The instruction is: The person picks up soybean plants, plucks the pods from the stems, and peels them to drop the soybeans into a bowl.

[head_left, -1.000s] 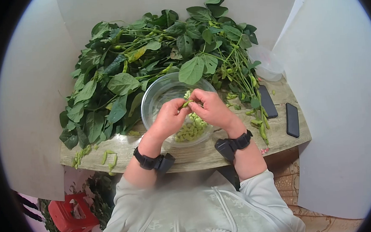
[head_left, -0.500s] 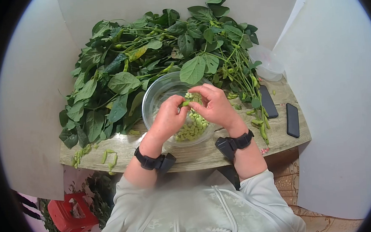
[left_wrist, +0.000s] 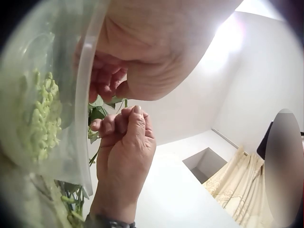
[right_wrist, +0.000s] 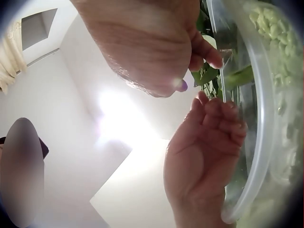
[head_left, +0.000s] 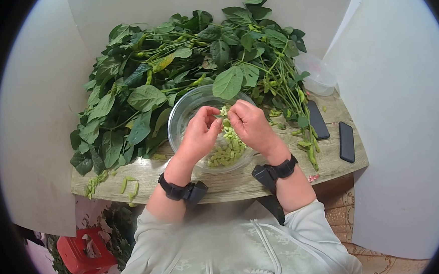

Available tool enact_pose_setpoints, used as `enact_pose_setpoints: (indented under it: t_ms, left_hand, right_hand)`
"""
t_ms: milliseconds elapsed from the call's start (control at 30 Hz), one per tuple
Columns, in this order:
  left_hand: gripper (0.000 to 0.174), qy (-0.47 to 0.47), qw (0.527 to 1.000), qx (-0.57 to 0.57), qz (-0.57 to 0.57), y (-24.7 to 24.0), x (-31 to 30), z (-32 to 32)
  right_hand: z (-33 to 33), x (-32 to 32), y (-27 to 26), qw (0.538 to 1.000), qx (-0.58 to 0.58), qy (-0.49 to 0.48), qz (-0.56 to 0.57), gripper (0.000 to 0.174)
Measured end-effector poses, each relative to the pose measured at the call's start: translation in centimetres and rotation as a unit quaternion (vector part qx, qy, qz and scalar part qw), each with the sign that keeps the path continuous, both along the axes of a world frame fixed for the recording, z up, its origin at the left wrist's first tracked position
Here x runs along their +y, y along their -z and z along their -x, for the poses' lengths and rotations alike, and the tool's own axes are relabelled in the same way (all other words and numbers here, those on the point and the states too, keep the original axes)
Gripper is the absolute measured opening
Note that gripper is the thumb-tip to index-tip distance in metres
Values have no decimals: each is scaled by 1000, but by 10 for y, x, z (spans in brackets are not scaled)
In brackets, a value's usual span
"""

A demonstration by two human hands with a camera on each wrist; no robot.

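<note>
Both hands are above a clear plastic bowl [head_left: 178, 120] on the table, a small gap between them. Shelled pale green beans [head_left: 226, 154] lie heaped in the bowl. My left hand [head_left: 199, 134] has loosely bent fingers, its thumb apart from them, and nothing shows in its grasp. My right hand [head_left: 253, 127] has curled fingers with the thumb against the index finger; nothing shows in it either. In the right wrist view a green soybean pod [right_wrist: 241, 77] appears just past the fingertips, overlapping the bowl's wall.
Leafy soybean plants [head_left: 144, 99] are piled behind the bowl, some stalks hanging down its right side. Loose pods [head_left: 131, 188] lie at the table's front left. Two dark phones [head_left: 346, 142] and a clear container [head_left: 316, 74] are at the right. A red stool [head_left: 86, 255] stands below.
The pod held between both hands has left the fingers. The hands have drawn slightly apart, and the right fingers, spread half a second ago, have curled in.
</note>
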State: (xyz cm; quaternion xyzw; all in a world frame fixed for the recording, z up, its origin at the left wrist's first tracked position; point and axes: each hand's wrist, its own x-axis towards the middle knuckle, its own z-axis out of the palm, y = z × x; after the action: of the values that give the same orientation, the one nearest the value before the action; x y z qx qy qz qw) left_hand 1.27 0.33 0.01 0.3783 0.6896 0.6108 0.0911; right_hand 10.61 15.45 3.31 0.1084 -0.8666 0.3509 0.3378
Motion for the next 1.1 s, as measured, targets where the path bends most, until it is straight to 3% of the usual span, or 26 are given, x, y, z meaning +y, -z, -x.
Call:
enact_pose_setpoints:
  t_ms: [100, 233, 300, 333, 367, 500, 567, 733, 800, 833, 900, 967, 1033, 1100]
  left_hand:
    - [13, 64, 994, -91, 3, -2, -3, 2]
    - [17, 10, 999, -25, 26, -2, 0, -2]
    - [20, 1, 1000, -14, 15, -2, -1, -2]
    - [25, -22, 999, 40, 9, -2, -1, -3]
    - [31, -44, 995, 94, 2, -2, 0, -4]
    - [40, -53, 993, 107, 2, -8, 0, -14]
    - [44, -76, 982, 176, -3, -6, 1, -13]
    - [42, -39, 995, 97, 0, -8, -4, -11]
    - [42, -43, 996, 80, -8, -10, -3, -11]
    - [38, -42, 998, 43, -14, -11, -2, -11]
    - [35, -44, 999, 9, -21, -7, -1, -8]
    - [25, 45, 998, -22, -31, 5, 2, -2]
    - [22, 71, 996, -61, 0, -4, -1, -7]
    - [18, 88, 992, -92, 22, -12, -2, -13]
  right_hand:
    - [3, -1, 5, 1000, 11, -17, -1, 12]
    - [1, -1, 1, 1000, -7, -21, 10, 15]
    - [-5, 2, -7, 997, -70, 20, 0, 17]
    - [-6, 6, -6, 997, -70, 19, -1, 17]
    - [-6, 10, -3, 995, -85, 22, -55, 16]
    - [-5, 9, 13, 963, -153, 31, -217, 21]
    - [-1, 6, 22, 949, -196, 47, -244, 19]
    - [4, 4, 27, 916, -258, 82, -294, 13]
    - [6, 4, 19, 963, -177, 49, -195, 12]
    - [4, 3, 12, 964, -175, 47, -197, 12]
    - [-2, 1, -5, 987, -158, 29, 10, 15]
    - [-1, 2, -2, 989, -137, -8, 59, 14]
    - [-1, 1, 1, 986, -119, -42, 109, 13]
    - [0, -2, 3, 953, -144, -111, 243, 12]
